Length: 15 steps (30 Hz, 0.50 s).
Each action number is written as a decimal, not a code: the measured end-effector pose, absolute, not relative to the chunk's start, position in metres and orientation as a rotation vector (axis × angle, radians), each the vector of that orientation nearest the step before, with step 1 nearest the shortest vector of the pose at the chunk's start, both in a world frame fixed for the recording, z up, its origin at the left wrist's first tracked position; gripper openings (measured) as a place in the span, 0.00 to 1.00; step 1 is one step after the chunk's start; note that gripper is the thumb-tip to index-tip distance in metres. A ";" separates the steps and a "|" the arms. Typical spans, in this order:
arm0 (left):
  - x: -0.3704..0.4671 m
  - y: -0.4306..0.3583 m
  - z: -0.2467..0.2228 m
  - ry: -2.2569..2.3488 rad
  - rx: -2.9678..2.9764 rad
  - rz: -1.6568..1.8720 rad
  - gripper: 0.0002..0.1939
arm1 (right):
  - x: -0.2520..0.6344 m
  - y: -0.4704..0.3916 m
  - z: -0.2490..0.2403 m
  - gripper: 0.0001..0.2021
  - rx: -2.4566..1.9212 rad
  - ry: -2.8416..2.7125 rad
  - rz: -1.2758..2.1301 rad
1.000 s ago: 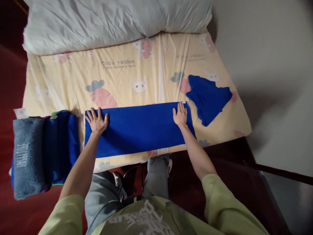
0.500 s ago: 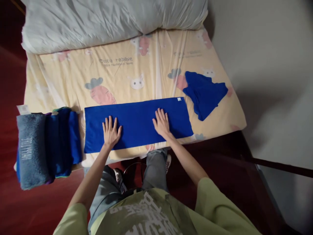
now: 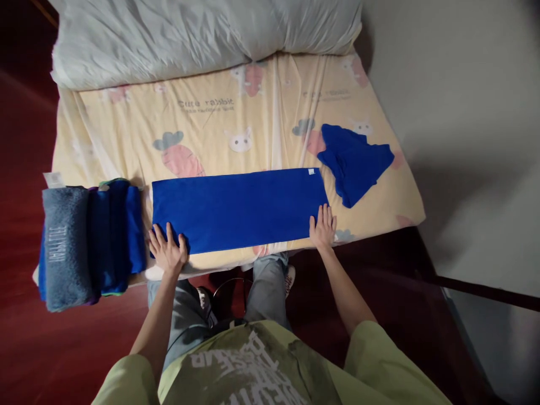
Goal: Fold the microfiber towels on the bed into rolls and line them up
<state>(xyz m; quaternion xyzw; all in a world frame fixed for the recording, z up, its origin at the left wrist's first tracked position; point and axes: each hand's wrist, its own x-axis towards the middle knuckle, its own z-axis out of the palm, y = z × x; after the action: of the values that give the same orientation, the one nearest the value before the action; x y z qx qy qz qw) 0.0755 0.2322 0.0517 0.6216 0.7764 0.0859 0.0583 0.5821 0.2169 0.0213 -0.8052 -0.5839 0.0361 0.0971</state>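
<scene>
A long blue cloth (image 3: 244, 208) lies flat near the front edge of the bed, a small white tag at its far right corner. On its near left corner rests my left hand (image 3: 168, 250), fingers spread and nothing gripped. My right hand (image 3: 323, 226) lies at the near right corner, fingers stretched out over the cloth's edge. A crumpled blue cloth (image 3: 354, 163) sits to the right, apart from both hands. Left of the long cloth are folded blue cloths (image 3: 112, 236) beside a grey-blue fluffy bundle (image 3: 67, 247) with pale lettering.
A rolled grey-white quilt (image 3: 202, 39) spans the back of the bed. The yellow bedsheet (image 3: 211, 140) carries rabbit and carrot prints. A pale wall (image 3: 472, 140) stands to the right, with the red-brown floor (image 3: 21, 337) below on the left.
Both hands have moved apart and toward me, from the middle of the long cloth to its near corners. The view has shifted slightly.
</scene>
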 end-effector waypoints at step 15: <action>0.079 0.193 0.077 2.151 1.969 0.413 0.34 | 0.552 0.212 0.034 0.34 -2.338 -1.646 0.271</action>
<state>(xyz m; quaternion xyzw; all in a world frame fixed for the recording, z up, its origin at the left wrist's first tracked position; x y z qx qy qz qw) 0.0793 0.1932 0.0766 0.6654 0.7268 0.1395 0.0979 0.5521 0.2124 0.0340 -0.8067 -0.5679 0.0936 0.1342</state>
